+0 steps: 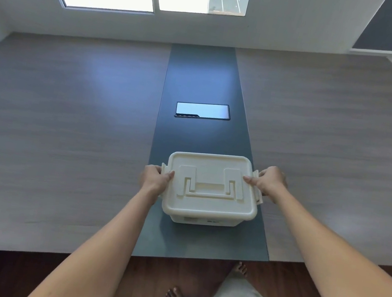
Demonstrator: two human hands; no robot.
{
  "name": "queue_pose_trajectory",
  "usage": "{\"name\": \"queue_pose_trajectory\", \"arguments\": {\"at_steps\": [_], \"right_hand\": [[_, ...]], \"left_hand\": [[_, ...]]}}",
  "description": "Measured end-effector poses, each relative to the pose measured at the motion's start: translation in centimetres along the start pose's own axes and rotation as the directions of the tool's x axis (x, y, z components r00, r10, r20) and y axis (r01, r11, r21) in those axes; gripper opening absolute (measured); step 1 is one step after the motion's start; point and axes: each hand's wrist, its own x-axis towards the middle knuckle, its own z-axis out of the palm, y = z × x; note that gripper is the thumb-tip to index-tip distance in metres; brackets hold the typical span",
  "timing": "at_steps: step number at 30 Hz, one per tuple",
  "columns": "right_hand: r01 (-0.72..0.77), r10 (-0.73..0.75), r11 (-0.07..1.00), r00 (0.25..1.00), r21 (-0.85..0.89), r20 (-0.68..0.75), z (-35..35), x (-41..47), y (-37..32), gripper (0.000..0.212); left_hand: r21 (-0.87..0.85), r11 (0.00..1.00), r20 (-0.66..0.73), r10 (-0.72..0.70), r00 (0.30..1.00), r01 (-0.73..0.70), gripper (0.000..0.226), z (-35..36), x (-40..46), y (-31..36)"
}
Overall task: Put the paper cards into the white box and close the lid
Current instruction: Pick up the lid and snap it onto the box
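The white box [209,203] stands on the dark centre strip of the table, near its front edge. Its lid [211,176] lies on top, with the carry handle folded flat. My left hand [155,176] grips the clip at the box's left end, thumb on the lid. At the right end, my right hand [268,181] holds the other clip, thumb on the lid too. No paper cards are visible; the inside of the box is hidden by the lid.
A dark rectangular panel [202,110] with a reflective surface is set in the centre strip [201,76] beyond the box. Wood-grain table surface [63,126] spreads to both sides. The table's front edge runs just below the box, with bare feet [239,268] on the floor.
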Motion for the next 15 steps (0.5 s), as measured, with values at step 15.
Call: {"name": "queue_pose_trajectory", "arguments": {"at_steps": [15], "right_hand": [[0.305,-0.320,0.943,0.941,-0.137,-0.108,3.3,-3.4,3.4,0.051]], "left_hand": [[0.327,0.882,-0.082,0.385,0.919,-0.340,0.027,0.5,-3.1,-2.4]]}}
